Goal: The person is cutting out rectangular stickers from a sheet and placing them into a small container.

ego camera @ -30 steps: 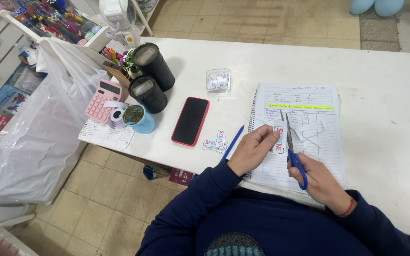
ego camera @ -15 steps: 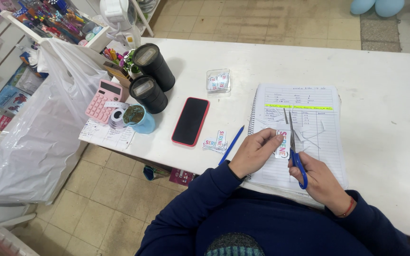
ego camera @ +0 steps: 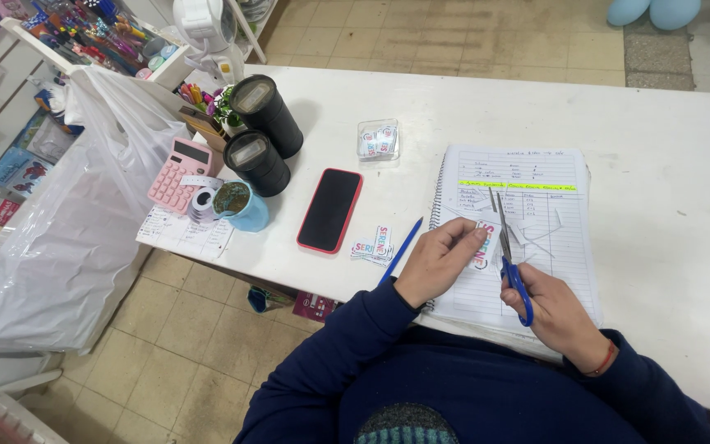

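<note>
The cutting is mid-stroke: the left hand (ego camera: 435,261) pinches a small printed sticker (ego camera: 483,252) over the spiral notebook (ego camera: 527,238), while the right hand (ego camera: 554,306), closed around blue-handled scissors (ego camera: 509,255), sets the blades at the sticker's right edge (paper trimmings lie just beyond). The next snip probably calls for turning the sticker to follow its outline. Finished stickers (ego camera: 373,246) sit left, near a blue pen (ego camera: 401,251).

— Any labels on the white table (ego camera: 667,164)?
— A small colourful printed paper sticker (ego camera: 483,251) over the notebook, a loose pile of similar cut stickers (ego camera: 374,246) beside the dark-screened red-cased phone (ego camera: 330,210), more in a clear plastic box (ego camera: 378,140).
</note>
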